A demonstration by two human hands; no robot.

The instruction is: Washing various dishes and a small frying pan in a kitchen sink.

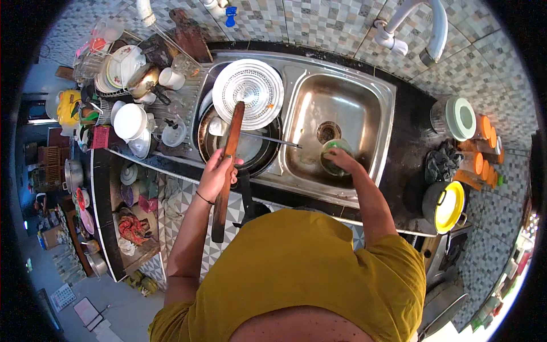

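Note:
My left hand [215, 174] is closed round a long flat wooden stick [228, 154], which stands tilted over the front edge of the left basin. Its upper end overlaps a white perforated colander [250, 80] that rests on dark pans [268, 153] in that basin. My right hand [341, 161] reaches down into a small round, green-tinged container [329, 149] in the front of the right steel basin [364, 108]. The fingers there are curled, and what they hold is hidden. A thin dark rod [273, 139] reaches from the pans across the divider.
At the left, a drainer holds plates [125, 62], with white bowls [130, 121] in front. The curved tap [439, 28] hangs at the back right. On the right counter are a green-lidded container [460, 118], a black plastic bag [443, 162] and a pot with yellow inside [450, 206].

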